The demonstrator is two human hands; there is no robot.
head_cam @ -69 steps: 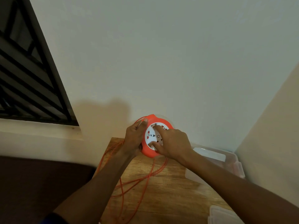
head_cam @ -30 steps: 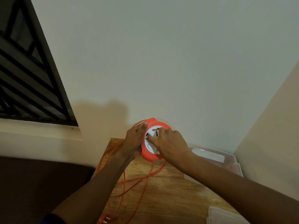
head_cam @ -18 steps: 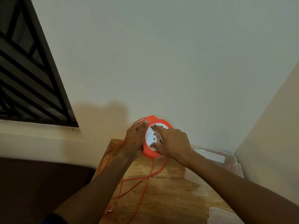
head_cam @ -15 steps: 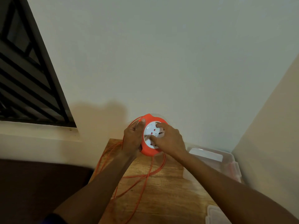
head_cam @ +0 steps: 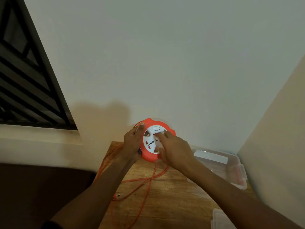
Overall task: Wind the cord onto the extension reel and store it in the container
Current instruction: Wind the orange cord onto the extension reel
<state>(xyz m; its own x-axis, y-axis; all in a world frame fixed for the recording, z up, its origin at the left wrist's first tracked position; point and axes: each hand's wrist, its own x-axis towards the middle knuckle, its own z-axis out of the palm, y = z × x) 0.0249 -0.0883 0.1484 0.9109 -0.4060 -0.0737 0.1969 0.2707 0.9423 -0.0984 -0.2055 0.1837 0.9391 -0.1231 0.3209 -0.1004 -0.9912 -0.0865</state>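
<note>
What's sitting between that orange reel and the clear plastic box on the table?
In the head view, the person's right hand and forearm cross that stretch, fingers on the reel's white face; otherwise bare wooden table before the clear container.

Single head view, angled forward-down, close over table (head_cam: 173, 204) by wall (head_cam: 165, 63)

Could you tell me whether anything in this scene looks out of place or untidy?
Only the orange cord: much of it lies in loose loops across the table, its left loops hanging past the edge, not yet wound onto the reel.
</note>
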